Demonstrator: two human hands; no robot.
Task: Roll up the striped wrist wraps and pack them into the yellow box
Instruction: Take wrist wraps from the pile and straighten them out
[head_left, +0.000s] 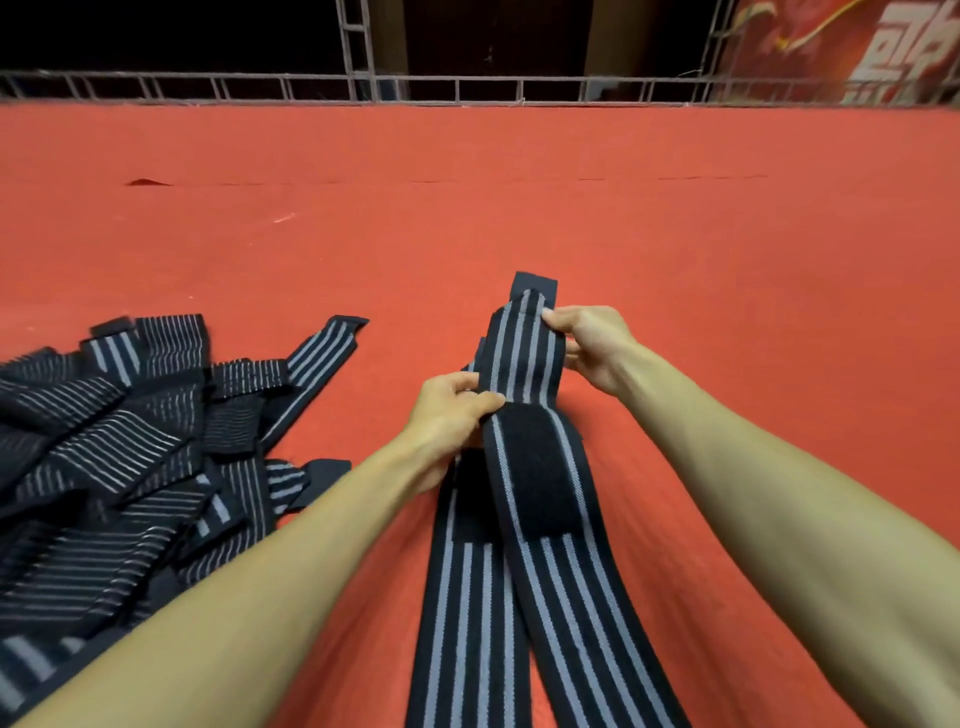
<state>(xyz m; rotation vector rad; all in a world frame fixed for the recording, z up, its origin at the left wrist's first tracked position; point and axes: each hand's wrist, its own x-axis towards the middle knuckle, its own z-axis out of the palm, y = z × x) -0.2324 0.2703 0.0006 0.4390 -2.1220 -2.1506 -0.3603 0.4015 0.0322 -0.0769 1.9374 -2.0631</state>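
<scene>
- Broadly, the view is filled by a red mat, on which all the work is laid out; a metal rail is seen along its far edge at twelve o'clock.
- A loose pile of unrolled striped wraps is heaped at nine o'clock, well apart from the hands; none of it looks rolled.
- Two wraps are stretched from six o'clock up to the centre, overlapped and crossing, each with a black fastening patch showing.
- The yellow box is not seen anywhere in view, so its place cannot be told.
- The left hand is closed in a pinch on the left edge of the upper wrap, just above its patch.
- The right hand is curled, with thumb and fingers closed on the far end of the same wrap at one o'clock, where the end is held raised and bent over.
- The step in hand is judged to be the start of a roll: the far end is being gathered, and no coil is yet formed.
- Next, the end would need to be turned tightly toward six o'clock with the edges kept aligned; the second wrap beneath may have to be freed first.
</scene>
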